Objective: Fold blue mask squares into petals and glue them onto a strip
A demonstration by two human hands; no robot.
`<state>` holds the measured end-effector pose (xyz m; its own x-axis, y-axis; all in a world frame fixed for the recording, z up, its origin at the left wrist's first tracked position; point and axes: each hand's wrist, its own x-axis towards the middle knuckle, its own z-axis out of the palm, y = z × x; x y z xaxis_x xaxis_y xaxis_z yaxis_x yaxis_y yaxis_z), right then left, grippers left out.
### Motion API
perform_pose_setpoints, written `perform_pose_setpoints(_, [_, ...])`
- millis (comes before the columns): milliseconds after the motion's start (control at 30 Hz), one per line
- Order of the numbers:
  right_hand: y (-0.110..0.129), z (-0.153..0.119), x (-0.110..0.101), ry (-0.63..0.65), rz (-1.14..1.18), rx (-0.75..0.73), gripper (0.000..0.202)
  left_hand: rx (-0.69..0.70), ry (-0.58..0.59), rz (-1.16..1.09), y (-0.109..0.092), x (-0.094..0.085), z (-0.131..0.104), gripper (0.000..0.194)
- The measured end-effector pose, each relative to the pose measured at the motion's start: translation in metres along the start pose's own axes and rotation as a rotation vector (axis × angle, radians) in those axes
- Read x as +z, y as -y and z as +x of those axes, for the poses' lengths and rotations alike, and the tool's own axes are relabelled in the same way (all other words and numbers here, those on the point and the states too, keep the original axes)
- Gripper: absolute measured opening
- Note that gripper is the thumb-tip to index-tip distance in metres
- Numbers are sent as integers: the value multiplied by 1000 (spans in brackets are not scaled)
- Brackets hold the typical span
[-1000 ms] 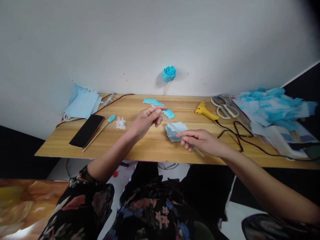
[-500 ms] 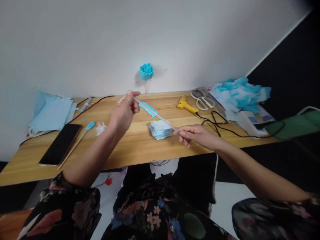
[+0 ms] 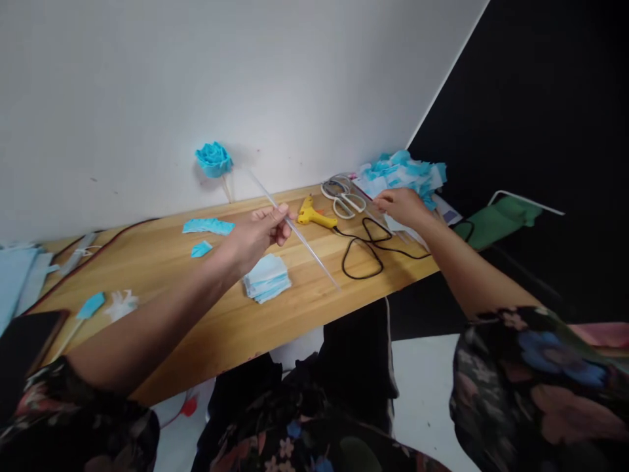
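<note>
My left hand [image 3: 269,229] is closed round a long, thin, translucent glue stick [image 3: 314,254], which slants down to the right above the table. My right hand [image 3: 401,208] is beside the pile of blue and white fabric pieces [image 3: 405,172], its fingers drawn together; what they hold, if anything, is hidden. Just beyond my left fingertips lies a yellow glue gun [image 3: 317,217] with a black cord [image 3: 361,277]. Below my left hand sits a stack of pale blue squares [image 3: 268,278].
A blue fabric flower [image 3: 214,159] stands against the wall. White-handled scissors [image 3: 350,206] lie behind the glue gun. Blue strips [image 3: 208,226], a blue-tipped stick [image 3: 92,305], a phone [image 3: 32,337] and pale blue sheets [image 3: 17,275] are at the left.
My right hand has let go of the glue stick and moved right to the fabric pile. My left hand keeps hold, now gripping nearer the stick's middle. The view has turned right.
</note>
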<state>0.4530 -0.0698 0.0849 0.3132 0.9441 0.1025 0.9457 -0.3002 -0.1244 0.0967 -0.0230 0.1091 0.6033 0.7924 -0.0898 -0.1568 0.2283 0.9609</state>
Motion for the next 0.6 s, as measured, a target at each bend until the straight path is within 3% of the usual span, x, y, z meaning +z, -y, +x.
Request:
perform_pose_setpoints(67, [-15, 22, 8, 52, -70, 92, 31, -34, 26, 12, 0, 6, 5, 31])
perform_pose_setpoints(167, [-20, 40, 22, 123, -190, 103, 36, -73, 68, 46, 4, 11, 10, 30])
perform_pose_setpoints(367, [-21, 56, 45, 146, -275, 116, 39, -111, 98, 90, 11, 9, 21, 29])
perform_pose_setpoints(600, [-18, 65, 47, 184, -325, 137, 43, -112, 141, 90, 18, 4, 27, 29])
